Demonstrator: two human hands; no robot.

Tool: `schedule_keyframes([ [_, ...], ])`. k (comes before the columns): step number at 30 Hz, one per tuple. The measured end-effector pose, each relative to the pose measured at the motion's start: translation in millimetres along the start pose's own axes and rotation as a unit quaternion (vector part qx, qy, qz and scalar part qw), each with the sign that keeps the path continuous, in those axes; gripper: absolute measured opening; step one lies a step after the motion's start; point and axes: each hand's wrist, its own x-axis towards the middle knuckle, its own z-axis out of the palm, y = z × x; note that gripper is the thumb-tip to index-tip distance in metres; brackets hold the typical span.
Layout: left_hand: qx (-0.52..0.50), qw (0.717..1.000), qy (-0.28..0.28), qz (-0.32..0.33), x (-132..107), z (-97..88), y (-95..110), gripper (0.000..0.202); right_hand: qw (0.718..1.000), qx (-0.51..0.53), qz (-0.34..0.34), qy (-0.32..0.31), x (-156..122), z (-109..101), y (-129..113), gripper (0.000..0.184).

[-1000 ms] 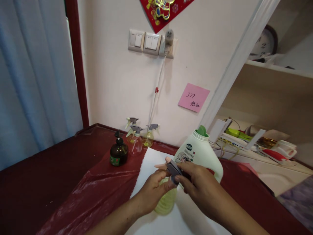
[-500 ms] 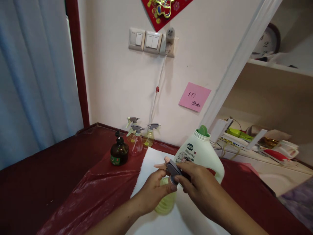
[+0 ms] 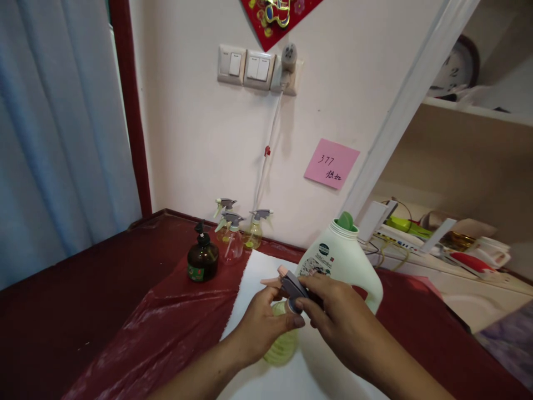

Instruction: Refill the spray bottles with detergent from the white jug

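Head view: the left hand (image 3: 260, 325) wraps around a small spray bottle (image 3: 282, 341) of pale yellow-green liquid that stands on a white sheet (image 3: 258, 266) near the front of the surface (image 3: 75, 300). Its fingers are closed on the bottle's shoulder. The right hand (image 3: 337, 319) pinches the grey trigger head (image 3: 293, 286) at the collar, fingers narrow around it, with the pink nozzle tip pointing left.

The likely trouble, as a judgement, is at the neck. If the head sits crooked on its thread, a hard twist could cross it and let liquid seep out. If the left hand squeezes the soft body while the head is loose, liquid could well up and wet the sheet. A finger slipping onto the trigger would send spray leftward over the red plastic cover (image 3: 166, 328).

Room is tight on the right: a big white jug (image 3: 341, 261) with a green cap stands just behind the right hand, close enough for an elbow or wrist swing to knock it. Beyond it the shelf (image 3: 458, 261) is crowded with cables and small items.

To the left there is open cover. A brown pump bottle (image 3: 202, 258) and three more spray bottles (image 3: 239, 233) stand well apart, back by the wall. The sheet's left edge is ragged and could snag a sliding bottle.
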Motion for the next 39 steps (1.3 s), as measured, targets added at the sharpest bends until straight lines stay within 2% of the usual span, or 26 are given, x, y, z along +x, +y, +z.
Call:
schedule_keyframes([
  [8, 0.032, 0.995, -0.089, 0.005, 0, -12.5, 5, 0.036, 1.000, 0.006, -0.004, -0.003, 1, 1, 4, 0.017],
  [10, 0.034, 0.996, -0.082, 0.000, -1, -12.3, 4, 0.039, 1.000, 0.009, -0.005, -0.003, 1, 1, 5, 0.017],
  [14, 0.027, 0.999, -0.017, -0.014, 0, -5.3, 0, 0.060, 1.000, 0.009, -0.007, -0.002, 0, 1, 6, 0.017],
  [17, 0.010, 1.000, 0.008, -0.014, 0, 0.0, 0, 0.057, 1.000, 0.006, -0.010, -0.001, 0, 1, 5, 0.017],
  [22, 0.006, 1.000, -0.009, -0.014, 1, -3.0, 3, 0.045, 1.000, 0.002, -0.007, -0.005, 2, 1, 5, 0.016],
  [30, 0.031, 0.999, -0.041, -0.009, 3, -13.7, 1, 0.036, 1.000, 0.010, -0.007, -0.001, 1, 4, 11, 0.018],
  [33, 0.033, 0.998, -0.055, -0.019, 1, -16.0, 2, 0.046, 1.000, 0.016, -0.011, 0.005, 0, 4, 11, 0.019],
  [37, 0.088, 0.991, -0.093, -0.037, 0, -21.3, 1, 0.080, 0.997, 0.061, -0.023, 0.029, -1, 9, 17, 0.023],
  [39, 0.114, 0.987, -0.105, -0.050, 0, -25.0, -3, 0.087, 0.992, 0.109, -0.008, 0.057, -5, 17, 26, 0.036],
])
